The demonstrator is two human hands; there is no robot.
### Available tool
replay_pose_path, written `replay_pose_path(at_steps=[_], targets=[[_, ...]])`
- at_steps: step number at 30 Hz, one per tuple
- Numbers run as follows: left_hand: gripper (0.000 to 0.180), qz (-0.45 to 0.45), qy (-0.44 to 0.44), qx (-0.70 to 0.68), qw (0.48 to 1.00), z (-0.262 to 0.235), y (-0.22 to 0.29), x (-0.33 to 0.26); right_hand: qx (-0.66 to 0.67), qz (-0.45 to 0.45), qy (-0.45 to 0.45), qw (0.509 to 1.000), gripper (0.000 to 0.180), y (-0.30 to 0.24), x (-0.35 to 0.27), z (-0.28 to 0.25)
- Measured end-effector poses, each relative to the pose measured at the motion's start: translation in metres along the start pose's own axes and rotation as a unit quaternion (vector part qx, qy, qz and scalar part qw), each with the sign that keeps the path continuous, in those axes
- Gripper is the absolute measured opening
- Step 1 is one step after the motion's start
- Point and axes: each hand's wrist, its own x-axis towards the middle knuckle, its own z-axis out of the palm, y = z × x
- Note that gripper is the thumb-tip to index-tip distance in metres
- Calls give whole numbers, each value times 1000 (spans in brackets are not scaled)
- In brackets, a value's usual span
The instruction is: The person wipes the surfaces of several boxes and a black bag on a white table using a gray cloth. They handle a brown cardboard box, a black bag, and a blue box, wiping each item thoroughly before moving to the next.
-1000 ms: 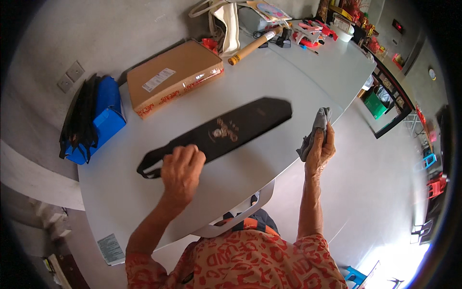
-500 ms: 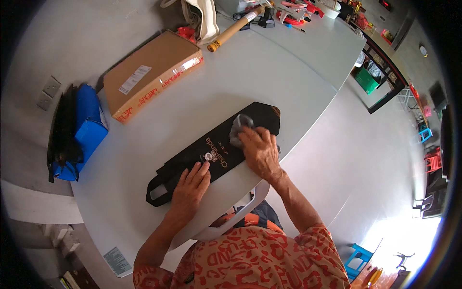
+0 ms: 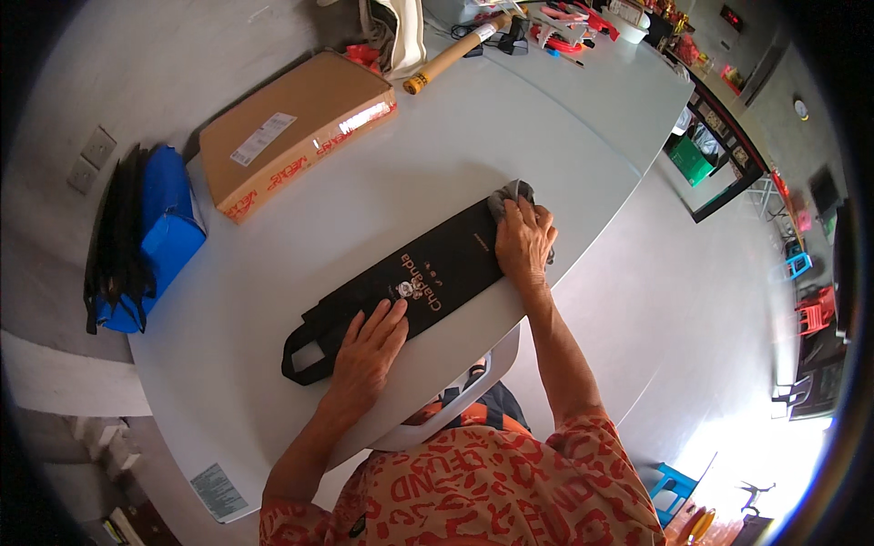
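Observation:
A long, flat black bag (image 3: 446,246) with printed lettering and a cut-out handle lies slantwise on the white table (image 3: 546,136). Its handle end points to the lower left. My left hand (image 3: 366,357) rests flat on the bag near that handle, fingers stretched out and holding nothing. At the bag's far right end, my right hand (image 3: 526,238) is closed over a crumpled grey cloth (image 3: 510,193) and presses it down there. The cloth and hand cover that end of the bag.
A taped brown cardboard box (image 3: 300,118) lies at the back left, with a blue box (image 3: 173,227) and black folded fabric (image 3: 118,237) beside it. A cardboard tube (image 3: 455,55) and small tools lie at the back. A white chair (image 3: 455,405) stands at the table's near edge.
My right hand has slid the grey cloth rightward and away from me, from the bag's printed part to its far end. My left hand stays on the bag, near the handle.

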Motion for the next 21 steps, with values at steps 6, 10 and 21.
replay_pose_path(at_steps=[6, 10, 21], targets=[[40, -13, -8, -22, 1000, 3, -4, -2, 139, -207, -84, 965, 39, -18, -27, -29], [38, 0, 5, -24, 1000, 3, -5, -3, 62, -115, -40, 991, 41, -21, -26, -21], [42, -9, -6, -9, 1000, 6, -6, -4, 4, -29, -41, 999, 40, -25, -14, 0]])
